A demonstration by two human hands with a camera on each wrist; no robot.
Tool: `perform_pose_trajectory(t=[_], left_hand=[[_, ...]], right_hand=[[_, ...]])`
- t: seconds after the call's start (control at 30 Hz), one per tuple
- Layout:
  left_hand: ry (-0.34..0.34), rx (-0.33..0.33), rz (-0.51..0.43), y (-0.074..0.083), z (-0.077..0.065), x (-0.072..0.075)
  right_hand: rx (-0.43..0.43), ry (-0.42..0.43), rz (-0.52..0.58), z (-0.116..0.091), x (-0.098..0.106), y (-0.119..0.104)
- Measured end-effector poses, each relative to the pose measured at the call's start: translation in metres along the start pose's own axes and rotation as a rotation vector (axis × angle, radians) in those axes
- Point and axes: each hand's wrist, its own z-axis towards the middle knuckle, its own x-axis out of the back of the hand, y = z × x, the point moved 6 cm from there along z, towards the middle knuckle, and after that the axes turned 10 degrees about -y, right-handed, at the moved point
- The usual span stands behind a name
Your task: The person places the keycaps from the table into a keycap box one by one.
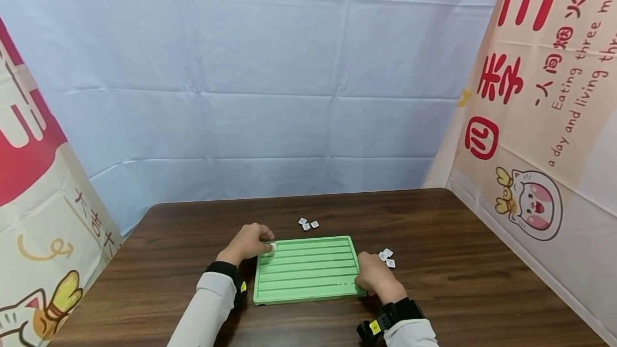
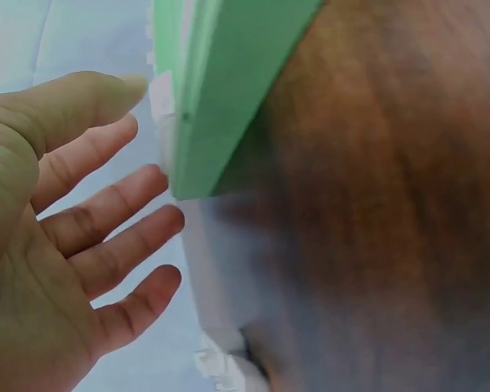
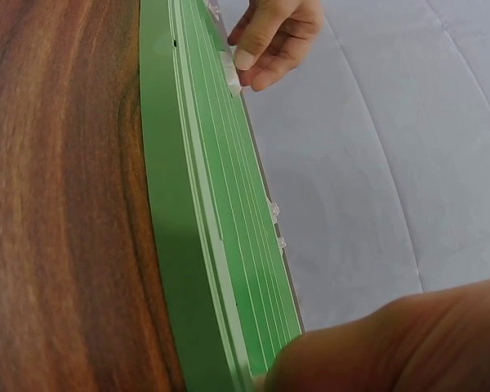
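Observation:
A green ridged tray (image 1: pixel 308 272) lies on the table between both hands. At its back left corner, my left hand (image 1: pixel 249 242) has its thumb beside a small white tile (image 1: pixel 273 246). In the left wrist view, the fingers (image 2: pixel 118 257) are loosely spread, and the thumb tip is close to the tile (image 2: pixel 162 94); whether it touches cannot be told. My right hand (image 1: pixel 378 277) grips the tray's right edge near the front corner, its fingertips mostly hidden. The right wrist view shows that hand (image 3: pixel 367 343) against the tray's near end.
Three white tiles (image 1: pixel 306 226) lie on the dark wooden table (image 1: pixel 193 229) behind the tray. A few more tiles (image 1: pixel 391 263) lie right of it, just beyond my right hand. A pale blue cloth (image 1: pixel 270 122) hangs behind the table, with printed cloths (image 1: pixel 530 122) at the sides.

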Motion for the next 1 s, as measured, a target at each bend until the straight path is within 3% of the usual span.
perform_pose_trajectory(t=[0.4, 1.0], left_hand=[[0.058, 0.027, 0.139, 0.01, -0.007, 0.021], [0.072, 0.057, 0.124, -0.01, -0.014, 0.021]], right_hand=[[-0.002, -0.001, -0.001, 0.001, -0.002, -0.001], [0.0, 0.005, 0.005, 0.0, 0.0, 0.0]])
